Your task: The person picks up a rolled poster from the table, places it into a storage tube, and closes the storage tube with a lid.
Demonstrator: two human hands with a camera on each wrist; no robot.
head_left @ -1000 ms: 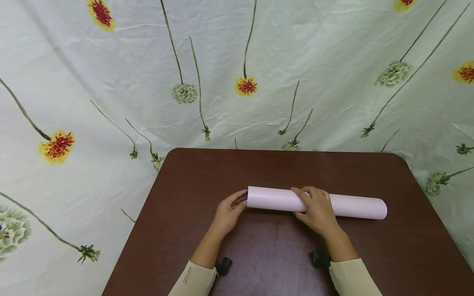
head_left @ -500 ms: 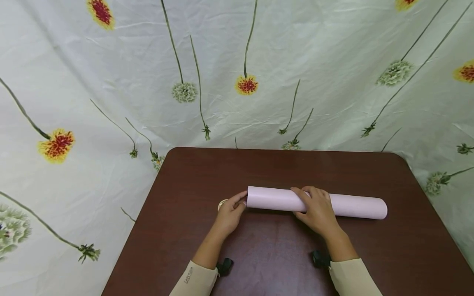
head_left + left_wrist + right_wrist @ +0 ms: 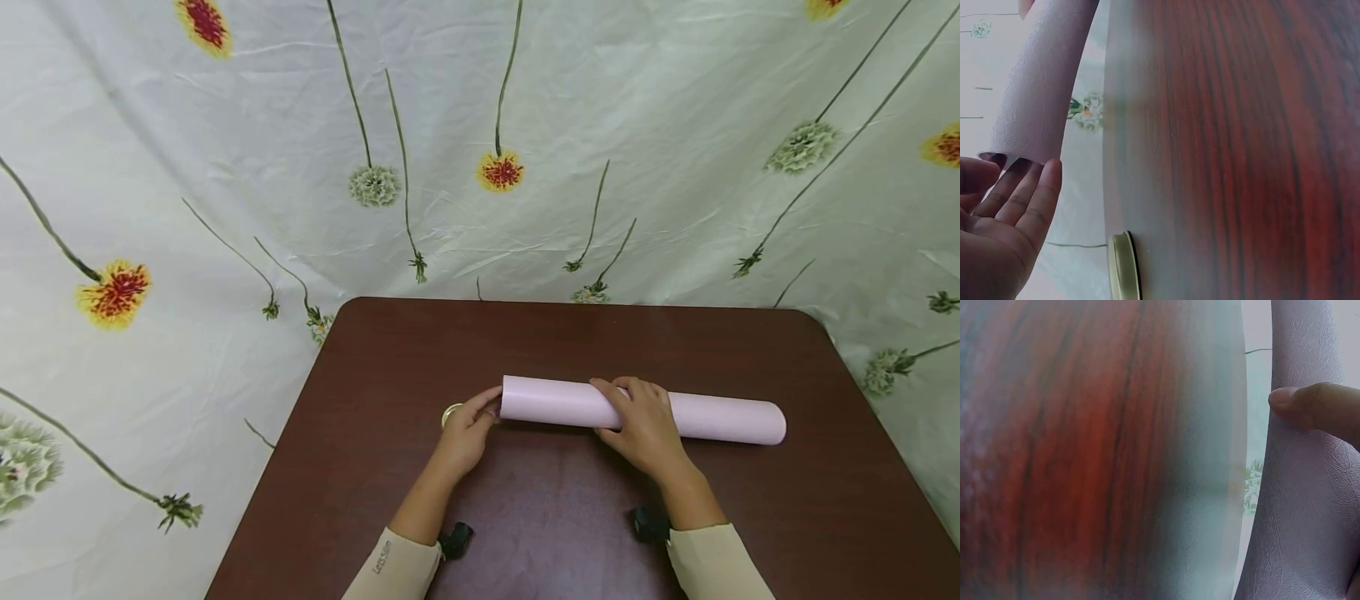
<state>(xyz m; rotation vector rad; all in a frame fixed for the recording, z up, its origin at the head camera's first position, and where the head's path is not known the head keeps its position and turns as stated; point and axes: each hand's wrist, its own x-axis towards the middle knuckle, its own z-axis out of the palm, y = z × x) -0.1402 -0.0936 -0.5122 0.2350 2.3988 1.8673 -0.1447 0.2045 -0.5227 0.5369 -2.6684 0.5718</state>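
Note:
A long pink cardboard tube (image 3: 727, 418) with a wrinkled-texture surface lies across the view in front of me. My right hand (image 3: 643, 425) grips its middle from above, and in the right wrist view the thumb (image 3: 1316, 409) presses along the side. At the tube's left end is my left hand (image 3: 461, 433). In the left wrist view its fingers (image 3: 1022, 200) are fairly straight, with some tips at or inside the open end and one against the rim. A round gold-coloured lid (image 3: 1124, 265) sits on the table just beyond the left hand, partly hidden by it in the head view.
The dark brown wooden table (image 3: 420, 342) has rounded far corners. Behind it hangs a pale cloth (image 3: 300, 125) printed with flowers. Black wrist straps (image 3: 455, 542) show at the cream sleeves (image 3: 393, 567).
The gold-coloured lid has come into view beside the left hand, which has shifted very slightly right. The right hand and the tube have stayed in place.

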